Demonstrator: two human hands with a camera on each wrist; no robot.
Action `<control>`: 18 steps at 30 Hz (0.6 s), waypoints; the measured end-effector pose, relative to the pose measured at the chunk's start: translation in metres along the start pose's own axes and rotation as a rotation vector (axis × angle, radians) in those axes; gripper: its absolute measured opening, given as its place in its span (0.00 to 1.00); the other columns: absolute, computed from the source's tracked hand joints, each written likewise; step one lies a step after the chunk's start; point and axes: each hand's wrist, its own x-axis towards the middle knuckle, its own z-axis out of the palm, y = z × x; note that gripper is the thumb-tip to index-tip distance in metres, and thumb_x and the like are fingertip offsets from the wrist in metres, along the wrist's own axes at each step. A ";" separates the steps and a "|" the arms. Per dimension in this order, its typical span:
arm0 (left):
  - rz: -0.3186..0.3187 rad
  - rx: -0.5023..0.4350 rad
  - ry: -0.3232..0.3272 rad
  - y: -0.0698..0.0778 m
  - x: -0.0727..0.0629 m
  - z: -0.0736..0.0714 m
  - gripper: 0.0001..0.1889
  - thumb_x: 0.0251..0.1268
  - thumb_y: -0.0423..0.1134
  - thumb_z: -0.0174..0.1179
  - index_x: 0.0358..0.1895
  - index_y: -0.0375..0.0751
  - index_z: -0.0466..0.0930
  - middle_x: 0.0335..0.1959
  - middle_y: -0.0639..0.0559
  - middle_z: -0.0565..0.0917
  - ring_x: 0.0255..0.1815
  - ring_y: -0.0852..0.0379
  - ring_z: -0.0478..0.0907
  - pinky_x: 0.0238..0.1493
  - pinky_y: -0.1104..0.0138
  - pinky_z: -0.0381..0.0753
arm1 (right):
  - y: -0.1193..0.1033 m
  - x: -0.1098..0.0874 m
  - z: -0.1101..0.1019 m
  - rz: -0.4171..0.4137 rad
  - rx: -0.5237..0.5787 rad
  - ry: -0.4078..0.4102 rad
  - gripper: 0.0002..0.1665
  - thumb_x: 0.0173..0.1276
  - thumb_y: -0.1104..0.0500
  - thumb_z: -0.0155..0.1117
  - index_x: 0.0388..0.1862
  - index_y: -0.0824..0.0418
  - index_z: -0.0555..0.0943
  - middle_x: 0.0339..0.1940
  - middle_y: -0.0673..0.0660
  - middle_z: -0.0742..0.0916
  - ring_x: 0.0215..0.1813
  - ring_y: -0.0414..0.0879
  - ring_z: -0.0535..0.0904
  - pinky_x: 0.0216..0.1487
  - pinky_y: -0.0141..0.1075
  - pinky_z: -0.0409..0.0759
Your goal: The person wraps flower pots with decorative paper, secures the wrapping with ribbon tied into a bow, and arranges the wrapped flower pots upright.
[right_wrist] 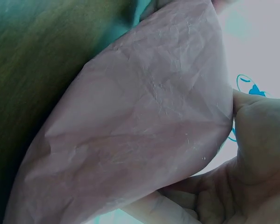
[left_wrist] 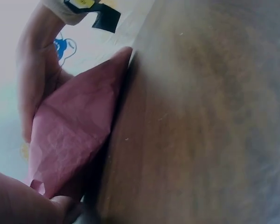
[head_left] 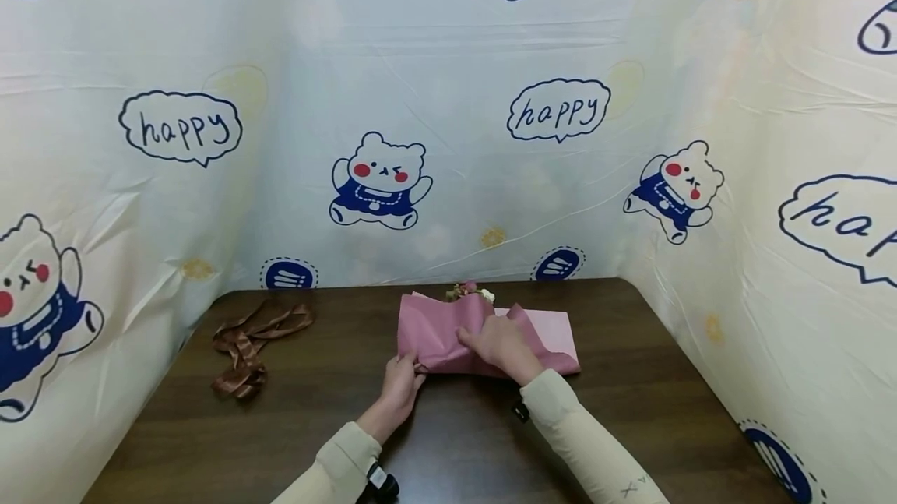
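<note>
A sheet of pink wrapping paper (head_left: 437,329) lies folded over a small bunch of flowers (head_left: 468,291), whose heads show above its top edge. At its lower left corner my left hand (head_left: 401,389) pinches the paper. My right hand (head_left: 503,344) lies over the middle of the fold and grips it, thumb toward the left. In the left wrist view, fingers (left_wrist: 18,200) hold the paper's near corner. The right wrist view has the creased paper (right_wrist: 130,121) in front, with the right hand's curled fingers (right_wrist: 196,200) partly hidden behind it. The stems are out of sight.
A loose brown ribbon (head_left: 245,348) lies heaped on the left of the dark wooden table (head_left: 476,442). Paler pink paper (head_left: 554,329) shows at the right of the wrap. A printed cloth (head_left: 462,60) hangs behind and on both sides of the table.
</note>
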 end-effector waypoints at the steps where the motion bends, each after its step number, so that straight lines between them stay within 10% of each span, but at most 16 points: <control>1: 0.012 -0.001 -0.008 -0.001 -0.001 0.001 0.08 0.80 0.37 0.48 0.46 0.34 0.70 0.33 0.56 0.73 0.38 0.64 0.74 0.55 0.66 0.73 | 0.000 0.000 0.000 -0.005 0.000 0.003 0.40 0.68 0.28 0.56 0.24 0.64 0.82 0.26 0.61 0.84 0.24 0.49 0.77 0.31 0.44 0.79; 11: 0.060 -0.138 -0.067 -0.011 -0.004 0.020 0.24 0.68 0.24 0.58 0.66 0.30 0.66 0.42 0.54 0.77 0.41 0.65 0.77 0.49 0.73 0.78 | 0.000 0.001 0.002 -0.004 -0.026 -0.002 0.40 0.68 0.27 0.56 0.18 0.61 0.79 0.20 0.57 0.80 0.22 0.49 0.76 0.25 0.40 0.74; 18: 0.041 -0.151 0.086 -0.018 -0.001 0.022 0.28 0.67 0.28 0.62 0.66 0.27 0.61 0.46 0.48 0.76 0.40 0.64 0.81 0.46 0.71 0.83 | 0.001 0.001 0.004 -0.006 -0.024 0.017 0.41 0.68 0.27 0.56 0.17 0.61 0.78 0.19 0.57 0.79 0.20 0.49 0.75 0.24 0.40 0.74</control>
